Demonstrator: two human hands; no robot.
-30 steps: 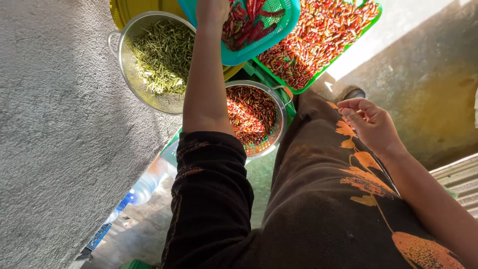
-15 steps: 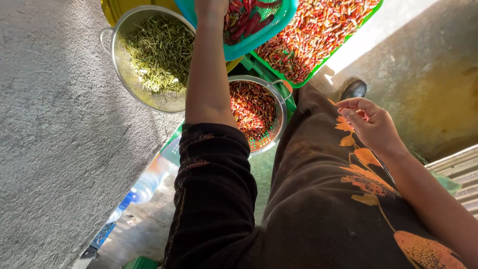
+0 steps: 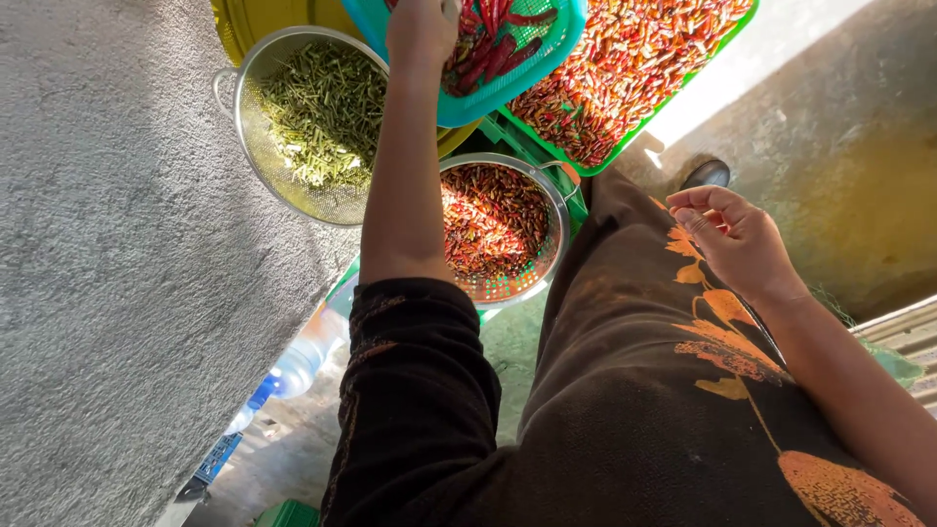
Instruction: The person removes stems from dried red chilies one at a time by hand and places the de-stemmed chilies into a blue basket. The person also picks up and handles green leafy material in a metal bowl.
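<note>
Left hand (image 3: 422, 34): arm stretched forward, fingers curled down among long red chillies (image 3: 493, 39) in a teal basket (image 3: 547, 59) at the top edge; whether it pinches one cannot be told.

Right hand (image 3: 737, 239): held above the lap, fingers loosely curled toward the thumb, touching nothing visible.

Teal basket: raised over the other vessels, tilted, its lower rim overlapping the metal colander and the green tray.

Metal colander (image 3: 547, 244): round, holds small red and orange chillies, lies just right of the left forearm.

Large colander (image 3: 249, 146): holds green stems (image 3: 322, 112), stands left of the forearm, against a yellow tub (image 3: 244, 24).

Green tray (image 3: 625, 146): filled with small red chillies, lies in sunlight at upper right.

Dark trousers (image 3: 625, 410): orange leaf print, fill the lower right.

Shoe (image 3: 708, 174): dark, on the concrete floor.

Plastic bottle (image 3: 293, 366): lies at lower left beside a grey wall (image 3: 117, 273).
</note>
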